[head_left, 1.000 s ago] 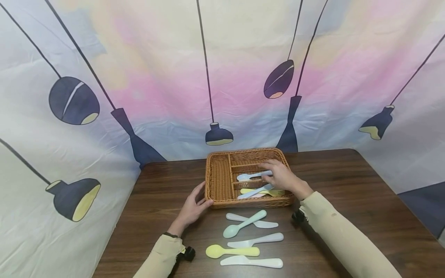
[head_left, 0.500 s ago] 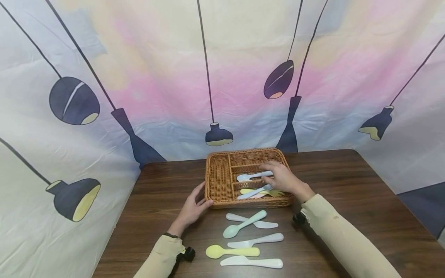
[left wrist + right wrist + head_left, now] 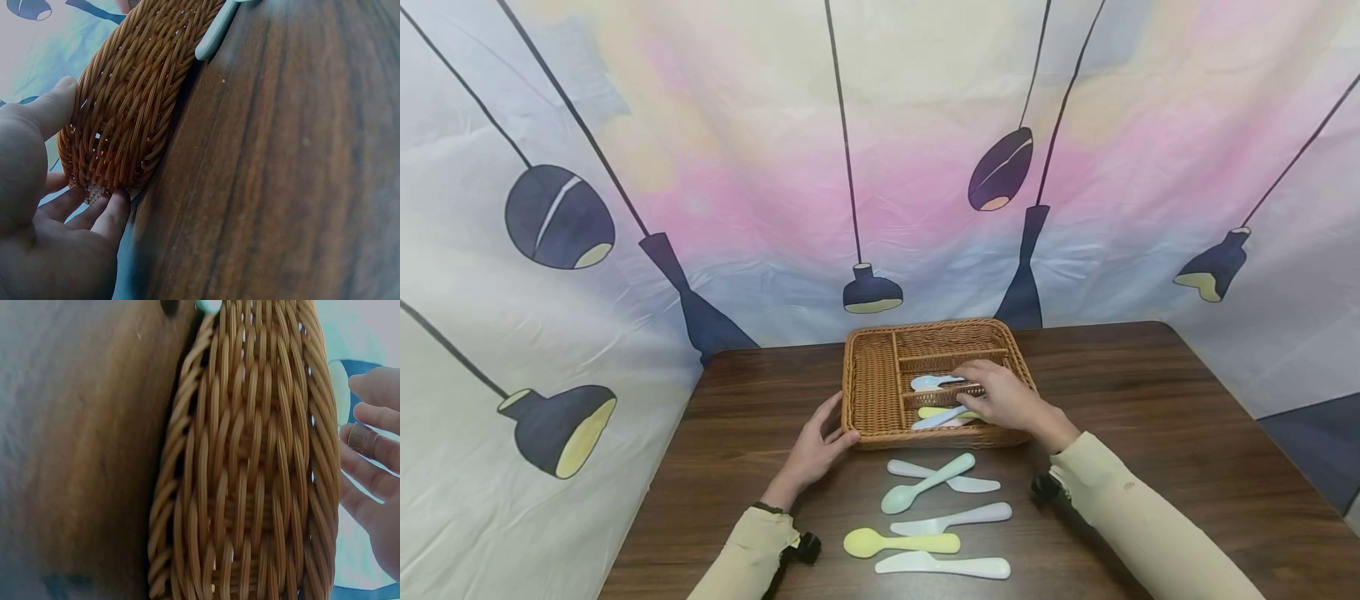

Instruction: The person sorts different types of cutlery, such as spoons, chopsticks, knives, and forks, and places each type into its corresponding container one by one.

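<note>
My left hand (image 3: 817,450) holds the front-left corner of a wicker cutlery basket (image 3: 870,437). In the left wrist view its thumb (image 3: 59,103) lies on the rim and its fingertips touch the woven wall. My right hand (image 3: 1003,398) hovers over the basket's right side, thumb and fingers spaced apart, with nothing visible between them. Beneath it, a light blue spoon (image 3: 928,382) lies in the middle compartment. The front compartment holds a yellow piece (image 3: 931,412) and a light blue handle (image 3: 938,418), partly hidden by the hand. A ring-like band circles one right finger (image 3: 362,439).
In front of the basket on the wooden table (image 3: 737,467) lie a green spoon (image 3: 898,500), a yellow spoon (image 3: 867,542) and several pale knives, including a front white knife (image 3: 943,565). A printed cloth (image 3: 760,208) hangs behind the table.
My right hand has shifted slightly toward me, from the middle compartment to the divider before the front one. The left hand and the basket have stayed put.
</note>
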### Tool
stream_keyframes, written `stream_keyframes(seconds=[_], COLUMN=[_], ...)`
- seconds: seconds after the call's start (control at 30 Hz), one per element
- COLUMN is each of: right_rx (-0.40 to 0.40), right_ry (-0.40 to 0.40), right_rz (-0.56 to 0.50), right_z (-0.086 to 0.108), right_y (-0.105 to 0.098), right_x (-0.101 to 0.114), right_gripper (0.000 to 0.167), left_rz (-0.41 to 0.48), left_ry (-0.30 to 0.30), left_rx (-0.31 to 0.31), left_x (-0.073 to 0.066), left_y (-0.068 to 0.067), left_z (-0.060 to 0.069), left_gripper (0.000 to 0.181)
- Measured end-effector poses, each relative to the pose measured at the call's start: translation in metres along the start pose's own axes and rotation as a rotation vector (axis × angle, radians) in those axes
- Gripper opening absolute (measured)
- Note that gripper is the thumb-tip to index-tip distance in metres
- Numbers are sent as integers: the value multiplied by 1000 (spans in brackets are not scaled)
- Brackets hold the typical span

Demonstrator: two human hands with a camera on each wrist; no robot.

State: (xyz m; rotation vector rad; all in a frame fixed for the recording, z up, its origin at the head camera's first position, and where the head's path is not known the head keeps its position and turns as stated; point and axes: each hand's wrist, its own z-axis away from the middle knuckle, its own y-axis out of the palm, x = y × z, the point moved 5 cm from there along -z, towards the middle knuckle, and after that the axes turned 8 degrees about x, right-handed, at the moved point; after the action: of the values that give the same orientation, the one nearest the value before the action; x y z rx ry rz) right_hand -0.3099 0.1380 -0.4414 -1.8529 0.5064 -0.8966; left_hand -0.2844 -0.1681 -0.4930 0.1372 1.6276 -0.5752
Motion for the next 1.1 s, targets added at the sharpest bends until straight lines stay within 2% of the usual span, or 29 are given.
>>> stream_keyframes(seconds=[0.17, 0.27, 0.5, 0.63, 0.8, 1.1], right_rx=[-5, -16, -14, -13, -10, -45], right_ry=[-25, -58, -146, -170, -196, -374], right_rz=[-7, -16, -32, -36, -35, -55], right_z=[5, 7, 14, 20, 25, 36], right_y=[2, 2, 7, 9, 14, 26], right_x=[10, 18, 38, 47, 55, 69], right_gripper=[37, 36, 38, 37, 36, 35], left_rz=[-5, -10, -5, -13, -18, -21], left_ry=[14, 26, 10, 2, 20, 26], left_rx=[-22, -28, -17, -17, -31, -34], left_x=[18, 21, 25, 26, 26, 26], left_y=[-2, -3, -3, -3, -3, -3], left_z=[-4, -5, -8, -7, -6, -7], left_gripper=[80, 80, 80, 81, 79, 80])
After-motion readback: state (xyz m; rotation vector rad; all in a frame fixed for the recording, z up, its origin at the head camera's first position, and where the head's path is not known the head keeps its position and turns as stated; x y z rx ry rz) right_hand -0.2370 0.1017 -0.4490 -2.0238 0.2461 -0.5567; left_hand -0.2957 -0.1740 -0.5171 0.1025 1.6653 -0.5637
